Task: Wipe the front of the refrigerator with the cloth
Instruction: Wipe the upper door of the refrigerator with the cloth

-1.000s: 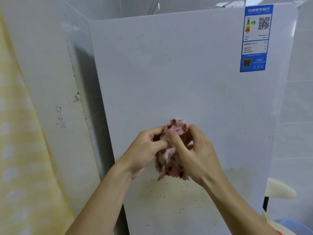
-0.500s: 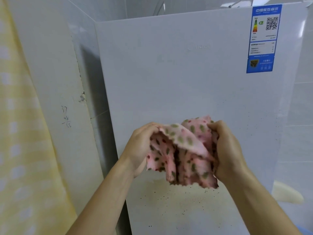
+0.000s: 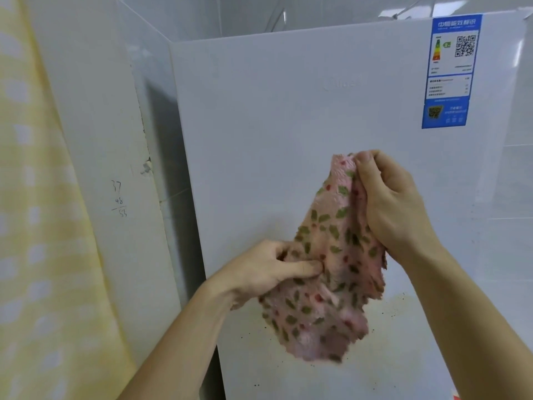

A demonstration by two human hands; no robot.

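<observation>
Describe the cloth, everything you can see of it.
The cloth is pink and fuzzy, printed with green leaves and red dots, with zigzag-cut edges. It hangs rumpled between both hands: the right hand grips its bunched top, and the left hand pinches its left side lower down. It is in front of the speckled lower door of the fridge; whether it touches the door cannot be told. Its bottom edge is blurred.

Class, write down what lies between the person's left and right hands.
The pink patterned cloth spans that stretch: the right hand grips its top edge, the left hand pinches it lower down, as the head view shows.
</observation>
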